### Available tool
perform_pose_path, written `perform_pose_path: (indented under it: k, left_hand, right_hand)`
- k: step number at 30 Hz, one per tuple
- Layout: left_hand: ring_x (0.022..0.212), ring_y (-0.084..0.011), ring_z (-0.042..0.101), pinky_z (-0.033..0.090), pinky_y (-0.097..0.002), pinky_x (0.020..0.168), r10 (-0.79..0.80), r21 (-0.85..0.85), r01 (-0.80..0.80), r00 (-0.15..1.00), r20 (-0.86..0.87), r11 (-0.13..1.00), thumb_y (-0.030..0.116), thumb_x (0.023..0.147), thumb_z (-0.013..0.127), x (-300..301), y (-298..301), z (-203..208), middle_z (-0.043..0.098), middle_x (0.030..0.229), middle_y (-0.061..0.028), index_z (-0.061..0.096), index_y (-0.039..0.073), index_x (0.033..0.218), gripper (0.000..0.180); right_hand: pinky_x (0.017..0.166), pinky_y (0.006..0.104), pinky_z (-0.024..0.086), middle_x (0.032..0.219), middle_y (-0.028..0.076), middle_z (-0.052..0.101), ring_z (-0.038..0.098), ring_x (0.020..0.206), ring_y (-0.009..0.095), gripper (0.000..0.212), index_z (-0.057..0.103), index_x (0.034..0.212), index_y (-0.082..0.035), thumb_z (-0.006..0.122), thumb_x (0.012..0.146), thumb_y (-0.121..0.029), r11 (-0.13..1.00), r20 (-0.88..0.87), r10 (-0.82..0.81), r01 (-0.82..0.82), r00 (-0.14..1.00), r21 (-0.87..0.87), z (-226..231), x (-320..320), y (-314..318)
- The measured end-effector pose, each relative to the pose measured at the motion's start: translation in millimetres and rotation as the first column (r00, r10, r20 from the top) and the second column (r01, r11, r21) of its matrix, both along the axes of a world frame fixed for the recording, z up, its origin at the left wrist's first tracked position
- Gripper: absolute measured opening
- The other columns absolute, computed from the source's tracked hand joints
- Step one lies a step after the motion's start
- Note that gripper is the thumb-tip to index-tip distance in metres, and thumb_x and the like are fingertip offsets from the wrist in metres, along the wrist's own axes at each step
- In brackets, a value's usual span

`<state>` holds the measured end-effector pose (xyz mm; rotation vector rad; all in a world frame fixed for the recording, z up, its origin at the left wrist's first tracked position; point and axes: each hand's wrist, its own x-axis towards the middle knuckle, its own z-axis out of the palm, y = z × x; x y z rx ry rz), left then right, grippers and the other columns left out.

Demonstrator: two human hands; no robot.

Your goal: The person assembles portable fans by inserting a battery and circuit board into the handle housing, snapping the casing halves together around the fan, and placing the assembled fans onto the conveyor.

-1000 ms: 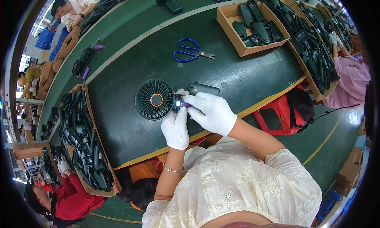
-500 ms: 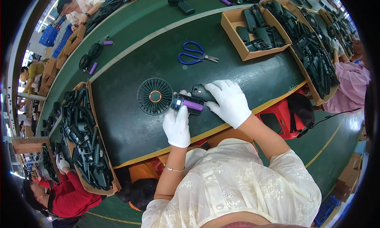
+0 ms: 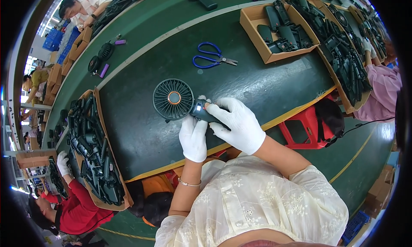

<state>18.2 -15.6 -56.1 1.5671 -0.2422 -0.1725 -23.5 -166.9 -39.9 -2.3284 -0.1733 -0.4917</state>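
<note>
A dark handheld fan (image 3: 173, 99) with a round slatted head and an orange ring at its centre is held just above the green work table. My left hand (image 3: 194, 137), in a white glove, is closed around the fan's neck and handle from the near side. Gloved in white too, my right hand (image 3: 237, 123) lies over the handle cover (image 3: 201, 109), its fingers pressed on it. A small lit display shows on the cover. The purple battery cell inside is hidden. Beyond the fan lie scissors (image 3: 209, 58) with blue handles, touched by neither hand.
A cardboard box (image 3: 274, 58) of dark casings stands at the far right. Longer boxes of dark parts flank the table, one at left (image 3: 96, 152) and one at right (image 3: 343, 71). Fans with purple cells lie on the green belt (image 3: 141, 36) beyond. Co-workers sit on both sides.
My right hand has brought the cover leftward onto the handle, over the purple cell. The fan head has tilted and shifted slightly right. Fans on the belt have moved a little to the right.
</note>
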Motion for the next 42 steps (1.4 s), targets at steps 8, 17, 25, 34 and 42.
perform_pose_path:
  k: [8,17,25,34,42]
  left_hand:
    - [0.137,-0.0328,0.046,0.032,-0.046,0.118,-0.161,-0.474,0.106,0.984,-0.077,0.874,0.013,0.102,0.048,0,-4,-14,0.044,0.148,-0.0222,0.033,-0.004,0.146,0.05]
    - [0.113,-0.0239,0.057,0.043,-0.0406,0.106,-0.162,-0.502,0.075,0.978,-0.133,0.862,0.0,0.091,0.05,8,8,-5,0.059,0.126,-0.0166,0.048,-0.005,0.132,0.041]
    - [0.116,-0.0243,0.061,0.044,-0.036,0.106,0.034,-0.108,-0.055,0.981,-0.192,0.993,0.016,0.099,0.06,-3,-1,28,0.061,0.129,-0.0189,0.046,-0.01,0.136,0.048]
    - [0.116,-0.0202,0.061,0.045,-0.0313,0.103,0.021,0.078,-0.009,0.989,-0.148,0.997,0.009,0.094,0.059,-11,-3,21,0.063,0.13,-0.0153,0.051,-0.005,0.137,0.046]
    - [0.119,-0.0215,0.058,0.043,-0.0342,0.105,0.02,-0.156,-0.033,0.996,-0.088,0.987,0.008,0.095,0.055,-7,-10,9,0.062,0.13,-0.0141,0.052,-0.005,0.133,0.04]
  right_hand:
    - [0.079,0.0448,0.052,0.108,0.016,0.062,0.063,0.091,0.035,0.036,0.065,0.117,-0.006,0.071,0.081,-0.009,0.989,0.161,-0.065,0.085,0.985,-0.12,-17,0,17]
    - [0.098,0.0437,0.048,0.13,0.02,0.059,0.058,0.118,0.039,0.03,0.068,0.111,-0.006,0.067,0.081,-0.005,0.995,0.111,0.067,-0.076,0.992,0.071,-13,-27,15]
    - [0.099,0.0422,0.048,0.125,0.016,0.06,0.059,0.114,0.038,0.06,0.057,0.13,-0.004,0.078,0.074,-0.01,1.0,0.111,0.02,-0.022,0.994,0.016,2,-16,8]
    - [0.094,0.0415,0.049,0.123,0.019,0.058,0.058,0.107,0.036,0.06,0.05,0.134,0.005,0.071,0.08,-0.01,0.999,0.017,-0.019,0.019,1.0,-0.031,-5,-14,19]
    - [0.096,0.0424,0.047,0.128,0.024,0.057,0.058,0.115,0.038,0.06,0.05,0.133,0.005,0.071,0.079,-0.009,0.973,0.135,-0.117,0.14,0.984,-0.183,-17,-9,34]
